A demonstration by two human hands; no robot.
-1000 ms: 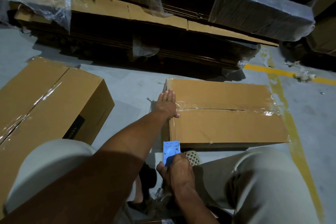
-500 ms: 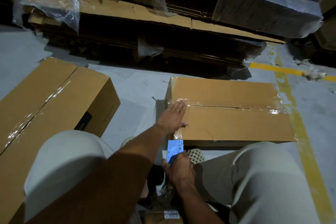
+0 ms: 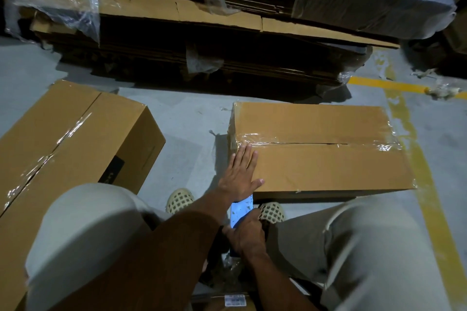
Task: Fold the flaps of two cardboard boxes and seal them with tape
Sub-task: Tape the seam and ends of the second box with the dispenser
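Note:
A closed cardboard box (image 3: 323,166) lies on the floor ahead of me, with clear tape (image 3: 303,140) running along its centre seam and over both ends. My left hand (image 3: 241,175) lies flat with straight fingers on the box's near left corner, pressing the tape there. My right hand (image 3: 246,236) grips a blue tape dispenser (image 3: 240,211) just below that corner, between my knees. A second taped cardboard box (image 3: 68,149) sits at the left.
A pallet of flat cardboard sheets (image 3: 202,33) wrapped in plastic film stands behind the boxes. Yellow floor lines (image 3: 434,197) run at the right. My knees and patterned shoes (image 3: 271,211) are close under the box. Bare grey floor lies between the two boxes.
My left hand slid from the seam end down along the box's left edge toward me. The dispenser in my right hand drew back slightly, and the view shifted closer.

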